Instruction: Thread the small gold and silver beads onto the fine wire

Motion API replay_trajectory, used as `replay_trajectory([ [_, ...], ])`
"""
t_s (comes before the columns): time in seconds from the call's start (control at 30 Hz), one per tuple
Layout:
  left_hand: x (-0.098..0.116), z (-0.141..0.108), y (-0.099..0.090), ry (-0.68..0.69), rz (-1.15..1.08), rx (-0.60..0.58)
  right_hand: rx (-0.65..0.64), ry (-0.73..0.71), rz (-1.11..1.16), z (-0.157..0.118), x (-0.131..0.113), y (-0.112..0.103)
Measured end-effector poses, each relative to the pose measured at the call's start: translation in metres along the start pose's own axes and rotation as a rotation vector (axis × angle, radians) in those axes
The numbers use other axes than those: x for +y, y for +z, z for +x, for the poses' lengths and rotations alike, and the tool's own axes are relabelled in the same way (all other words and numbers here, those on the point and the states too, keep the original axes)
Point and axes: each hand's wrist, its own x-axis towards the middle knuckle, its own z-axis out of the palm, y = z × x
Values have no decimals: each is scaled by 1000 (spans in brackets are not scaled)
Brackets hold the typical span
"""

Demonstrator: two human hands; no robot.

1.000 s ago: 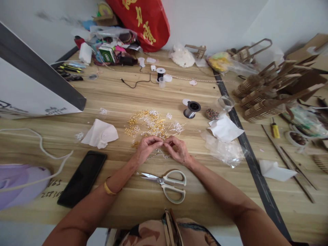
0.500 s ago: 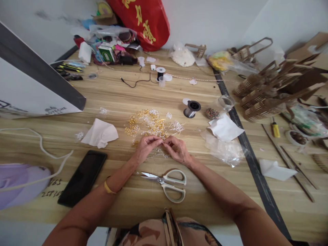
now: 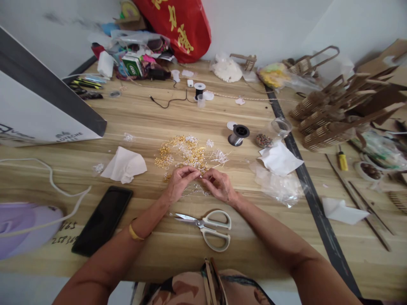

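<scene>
My left hand (image 3: 182,183) and my right hand (image 3: 218,184) meet fingertip to fingertip over the table, each closed in a pinch. Whatever lies between the fingertips is too small to name. Just beyond them spreads a pile of gold and silver jewellery findings (image 3: 190,153), with thin silver pins (image 3: 220,157) at its right side. Beneath and between my hands lies a silver chain-like strand (image 3: 195,190), partly hidden. Closer to my body, scissors (image 3: 203,226) with white handles rest on the wood, blades pointing left and slightly apart.
Left are a black phone (image 3: 102,221) and a white paper (image 3: 124,165). A wire spool (image 3: 238,135) and a jar of beads (image 3: 265,140) stand beyond my right hand. Crumpled plastic (image 3: 281,188) lies right, with brown basket-like pieces (image 3: 337,112) behind. A red bag (image 3: 181,31) leans at the wall.
My fingertips have shifted very slightly, the left ones drawing a little apart from the right. Everything else stays in place.
</scene>
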Motion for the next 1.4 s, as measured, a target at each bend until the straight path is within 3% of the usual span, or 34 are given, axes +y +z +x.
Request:
replay_trajectory([
  [0.4, 5, -1, 0, 26, -50, 50, 7, 12, -39, -1, 4, 1],
  [0.93, 2, 6, -5, 108, -74, 266, 45, 23, -116, 3, 3, -2],
  [1.4, 4, 7, -8, 60, -358, 244, 13, 99, -91, 0, 5, 0],
])
